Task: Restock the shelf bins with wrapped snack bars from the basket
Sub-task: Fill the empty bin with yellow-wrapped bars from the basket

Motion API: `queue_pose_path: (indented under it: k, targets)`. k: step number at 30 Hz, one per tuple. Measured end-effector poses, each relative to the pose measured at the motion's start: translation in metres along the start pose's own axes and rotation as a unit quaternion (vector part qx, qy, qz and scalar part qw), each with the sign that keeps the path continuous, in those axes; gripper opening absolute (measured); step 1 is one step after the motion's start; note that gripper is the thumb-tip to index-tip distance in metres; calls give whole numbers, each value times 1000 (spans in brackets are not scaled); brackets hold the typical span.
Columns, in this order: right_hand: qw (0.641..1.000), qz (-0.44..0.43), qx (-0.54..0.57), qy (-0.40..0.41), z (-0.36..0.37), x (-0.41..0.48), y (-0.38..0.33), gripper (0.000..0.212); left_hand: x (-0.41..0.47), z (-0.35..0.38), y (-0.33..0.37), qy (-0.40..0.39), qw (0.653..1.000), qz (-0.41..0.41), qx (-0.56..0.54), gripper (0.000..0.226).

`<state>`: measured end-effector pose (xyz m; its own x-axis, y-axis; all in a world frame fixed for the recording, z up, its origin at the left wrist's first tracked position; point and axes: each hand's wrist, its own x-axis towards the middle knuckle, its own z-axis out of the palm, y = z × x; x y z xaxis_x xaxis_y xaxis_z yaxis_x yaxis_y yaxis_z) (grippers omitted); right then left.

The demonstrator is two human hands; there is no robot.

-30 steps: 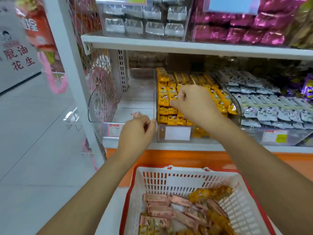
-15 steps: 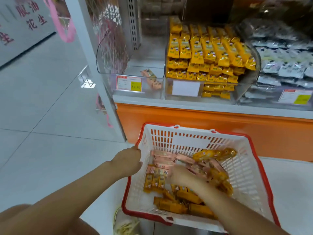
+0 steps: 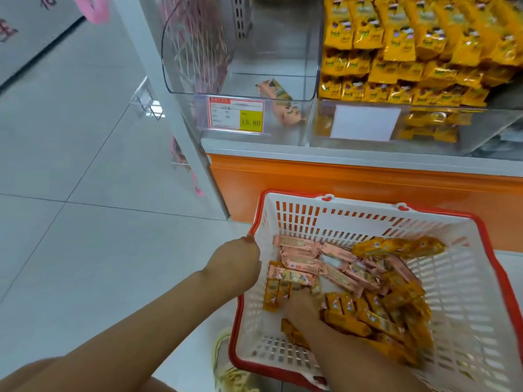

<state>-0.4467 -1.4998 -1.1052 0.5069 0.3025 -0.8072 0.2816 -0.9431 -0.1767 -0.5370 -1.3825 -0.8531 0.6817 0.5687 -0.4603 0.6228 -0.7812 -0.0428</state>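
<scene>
pale floor tiles (image 3: 85, 165), price tag (image 3: 236, 116) fronting clear bin (image 3: 240, 80), yellow packs (image 3: 410, 52) alongside

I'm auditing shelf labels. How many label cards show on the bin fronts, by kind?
Printed price tag: 1
Blank white card: 1
Total: 2
</scene>
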Motion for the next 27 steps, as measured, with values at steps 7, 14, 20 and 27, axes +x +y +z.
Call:
queue_pose_path:
  k: [7,14,20,27]
  targets:
    - [997,31,-63,45,-12,-23,-15,109,1,2,-7,6,1000,20,2,42]
    - [997,24,-33,62,-22,-25,-19,54,5,-4,-9,0,1000,29,8,33]
    - [957,19,243,-159,-71,-53,-24,29,5,-21,-8,-9,999,34,-22,28]
    - [856,-36,390,-339,-150,-115,3,41,-1,-54,5,-71,987,-20,-146,36]
